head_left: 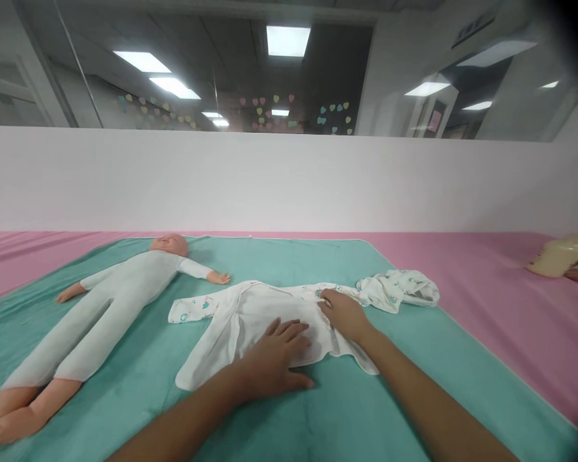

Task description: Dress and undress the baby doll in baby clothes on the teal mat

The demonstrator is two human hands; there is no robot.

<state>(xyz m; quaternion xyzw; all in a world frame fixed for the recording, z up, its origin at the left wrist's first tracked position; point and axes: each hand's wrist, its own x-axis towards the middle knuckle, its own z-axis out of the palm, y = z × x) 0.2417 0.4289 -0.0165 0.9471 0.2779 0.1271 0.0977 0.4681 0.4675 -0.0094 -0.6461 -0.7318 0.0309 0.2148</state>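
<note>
A white baby shirt (224,333) with small printed sleeves lies spread on a green cloth (139,410). My left hand (277,359) rests on the lower front of the shirt, its fingers stretched out and its thumb apart. Near the shirt's upper right, at the base of a sleeve, my right hand (345,316) has its fingers bent together on the fabric. Its fingertips are partly hidden. A crumpled printed baby garment (399,289) sits at the end of that right sleeve. To the left, a baby doll (130,282) in a white suit lies on its back.
Pink fabric (501,308) runs under and beside the green cloth. A low white wall (270,183) stands behind, with a glass window (327,83) above it. At the far right edge a yellowish object (559,256) touches what looks like another doll, partly cut off.
</note>
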